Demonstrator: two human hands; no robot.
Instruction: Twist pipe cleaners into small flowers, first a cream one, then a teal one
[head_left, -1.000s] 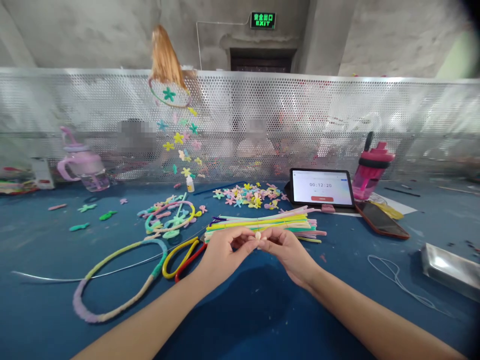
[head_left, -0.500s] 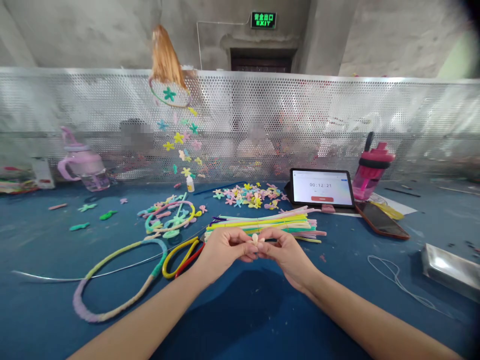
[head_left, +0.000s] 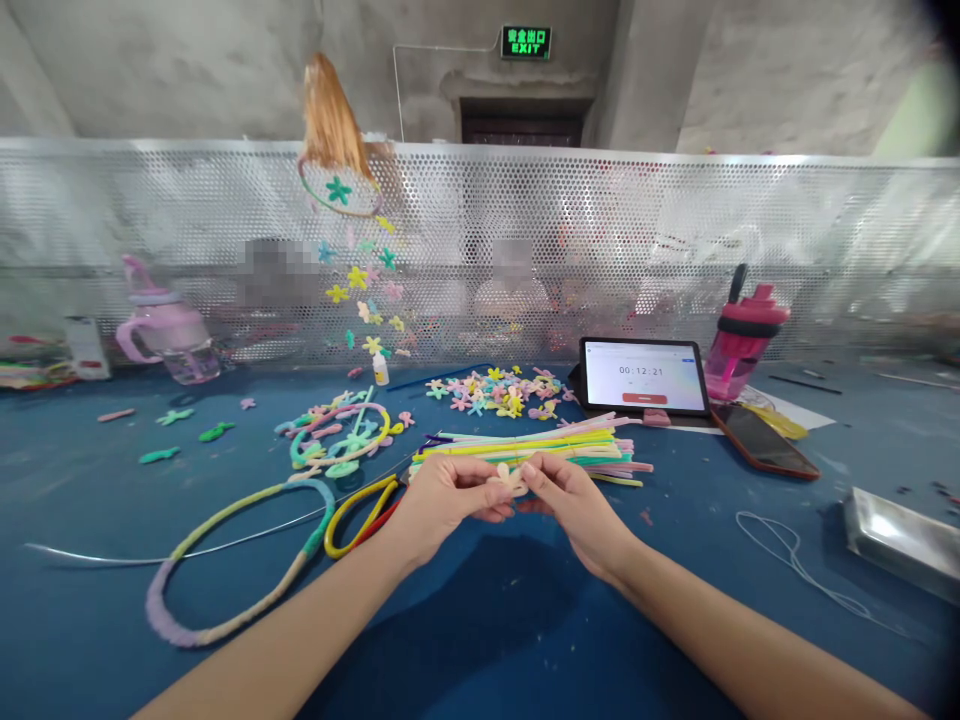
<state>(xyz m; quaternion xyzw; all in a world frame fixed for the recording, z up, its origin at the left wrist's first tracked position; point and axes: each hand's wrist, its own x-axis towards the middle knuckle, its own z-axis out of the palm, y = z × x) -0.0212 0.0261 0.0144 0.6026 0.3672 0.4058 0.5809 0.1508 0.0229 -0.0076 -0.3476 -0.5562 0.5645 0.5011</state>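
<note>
Between my two hands is a small cream pipe-cleaner flower (head_left: 508,477), its loops partly hidden by my fingers. My left hand (head_left: 457,497) pinches it from the left, and my right hand (head_left: 566,497) grips its right side between thumb and forefinger. Just behind them lies a bundle of pipe cleaners (head_left: 555,442) in yellow, pink, green and other colours. Yellow-and-red-handled scissors (head_left: 364,515) rest beside my left wrist. Further left is a large hoop (head_left: 176,560) wrapped in pastel fuzzy stems.
A heap of pastel flowers (head_left: 499,390) lies behind the bundle. A smaller hoop (head_left: 337,440) sits among flowers. At right are a tablet (head_left: 645,375), a phone (head_left: 765,440), a pink bottle (head_left: 746,340) and a metal box (head_left: 904,540). A flower mobile (head_left: 337,185) hangs on the perforated screen.
My fingers have shifted their grip, and more of the cream flower's loops now show. My right hand's fingertips have moved slightly up and right.
</note>
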